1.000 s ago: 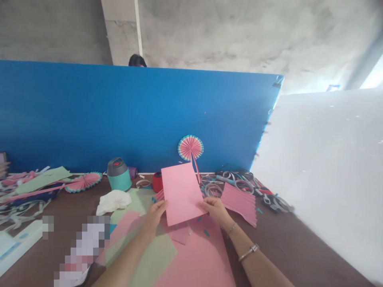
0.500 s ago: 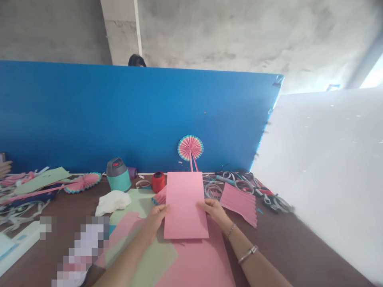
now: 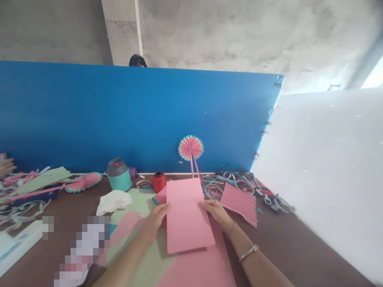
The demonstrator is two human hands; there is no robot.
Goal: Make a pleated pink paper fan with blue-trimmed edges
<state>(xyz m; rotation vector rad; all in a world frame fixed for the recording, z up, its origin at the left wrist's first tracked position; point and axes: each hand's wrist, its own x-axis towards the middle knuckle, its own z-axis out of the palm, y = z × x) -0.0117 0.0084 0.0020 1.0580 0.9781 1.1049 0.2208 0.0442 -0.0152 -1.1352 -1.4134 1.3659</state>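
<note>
A pink paper sheet point(image 3: 187, 217) is held just above the table between both hands. My left hand point(image 3: 155, 221) grips its left edge, fingers closed on it. My right hand point(image 3: 216, 211) pinches its right edge; bracelets show on that wrist. Under the sheet lie larger pink paper point(image 3: 203, 267) and pale green paper point(image 3: 149, 259) sheets. A pleated pink paper piece point(image 3: 241, 203) lies just right of my right hand.
A blue partition point(image 3: 134, 115) stands behind the brown table point(image 3: 293, 243), a white board point(image 3: 329, 167) at right. A round paper fan point(image 3: 190, 148) leans on the partition. Teal flask point(image 3: 119, 174), red thread spool point(image 3: 158, 181), white cloth point(image 3: 113, 200), tape rings point(image 3: 214, 189) lie behind. Another person's hand point(image 3: 6, 165) shows far left.
The pink sheet has come down and toward me, from tilted up to lying nearly flat and straight. Both hands kept hold of its edges.
</note>
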